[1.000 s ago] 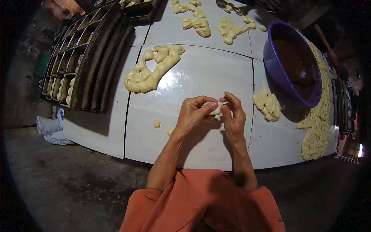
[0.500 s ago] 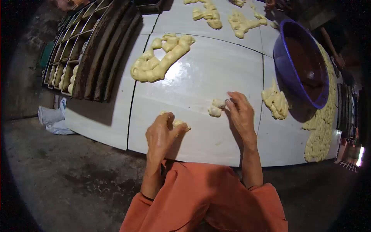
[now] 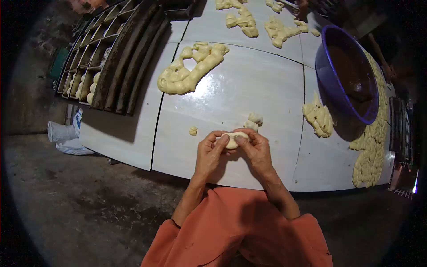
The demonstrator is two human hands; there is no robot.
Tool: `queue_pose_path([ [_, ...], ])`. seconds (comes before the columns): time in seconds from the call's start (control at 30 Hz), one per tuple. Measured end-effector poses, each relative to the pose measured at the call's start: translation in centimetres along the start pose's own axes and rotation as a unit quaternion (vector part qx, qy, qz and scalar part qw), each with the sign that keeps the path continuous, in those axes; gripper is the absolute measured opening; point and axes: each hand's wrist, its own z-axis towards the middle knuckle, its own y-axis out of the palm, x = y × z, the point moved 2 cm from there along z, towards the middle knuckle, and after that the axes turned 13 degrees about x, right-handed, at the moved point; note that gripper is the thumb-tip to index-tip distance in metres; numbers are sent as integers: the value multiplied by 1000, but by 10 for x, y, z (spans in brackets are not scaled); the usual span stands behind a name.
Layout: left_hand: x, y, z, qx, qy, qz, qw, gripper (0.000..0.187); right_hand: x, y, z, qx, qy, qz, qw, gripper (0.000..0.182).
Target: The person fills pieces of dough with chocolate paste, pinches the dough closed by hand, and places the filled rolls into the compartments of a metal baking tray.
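Between my two hands, just above the near part of the white table, a small flattened piece of pale dough (image 3: 231,139) is pinched. My left hand (image 3: 211,151) grips its left end, the thumb on top. The right end is held by my right hand (image 3: 257,152), thumb also on top. Just beyond my right hand lie two small filled dough pieces (image 3: 253,121). A tiny dough lump (image 3: 193,131) sits to the left of my left hand. Farther back is a long lumpy loop of dough (image 3: 192,73).
A purple basin (image 3: 323,73) with brown filling stands at the right, a dough mound (image 3: 318,119) beside it and a wide dough sheet (image 3: 370,155) behind. Stacked wooden trays (image 3: 122,66) with dough balls are at the left. More dough (image 3: 280,32) lies at the far side, near another person's hand (image 3: 302,6).
My hands have come together, the left moving right and the right moving left. The dough piece is now held between both, and a tiny lump is left on the table.
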Motion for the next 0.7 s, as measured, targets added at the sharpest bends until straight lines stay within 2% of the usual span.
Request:
queue_pose_path([
  [0.03, -1, 4, -1, -6, -12, 11, 1000, 29, -1, -5, 3, 12, -22, -6, 1000, 24],
  [0.07, -11, 3, 2, -39, -38, 1, 999, 41, 0, -11, 6, 26, -44, -12, 999, 23],
  [0.1, -7, 9, 1, -17, -14, 32, 999, 46, -2, -19, 7, 44, -67, -19, 997, 22],
  [0.13, 0, 17, -2, 1, 10, 62, 998, 52, -15, -21, 3, 50, -5, 61, 997, 23],
  [0.17, 3, 27, -2, 16, 36, 92, 995, 58, -19, -28, 3, 63, -36, 44, 996, 26],
  [0.23, 8, 47, 4, -11, 164, 110, 980, 70, -32, -44, 4, 85, -91, 5, 992, 32],
  [0.3, 19, 69, 9, -44, 303, 134, 942, 82, -45, -53, 1, 103, -113, 53, 987, 38],
  [0.37, 19, 108, 7, -81, 411, 59, 906, 85, -53, -62, 0, 102, -122, 88, 983, 39],
  [0.4, 10, 125, 4, -125, 401, 28, 907, 84, -61, -65, -5, 76, -86, 135, 984, 32],
  [0.43, 1, 140, 4, -171, 390, -4, 905, 83, -77, -61, -12, 77, -47, 241, 966, 28],
  [0.5, -9, 166, 7, -150, 498, -11, 854, 84, -87, -73, -15, 68, -19, 326, 943, 25],
  [0.53, -18, 177, 9, -169, 498, -18, 850, 87, -85, -86, -13, 51, -5, 340, 939, 28],
  [0.6, -34, 200, 9, -194, 398, -56, 895, 94, -83, -116, -6, 18, 1, 359, 933, 34],
  [0.63, -38, 212, 8, -205, 346, -75, 913, 98, -88, -128, -3, 1, -5, 366, 931, 37],
  [0.67, -40, 218, 7, -253, 208, -120, 937, 104, -96, -135, 2, -19, -26, 367, 930, 39],
  [0.7, -46, 219, 12, -273, 187, -56, 942, 104, -105, -139, 8, -41, -45, 369, 928, 41],
])
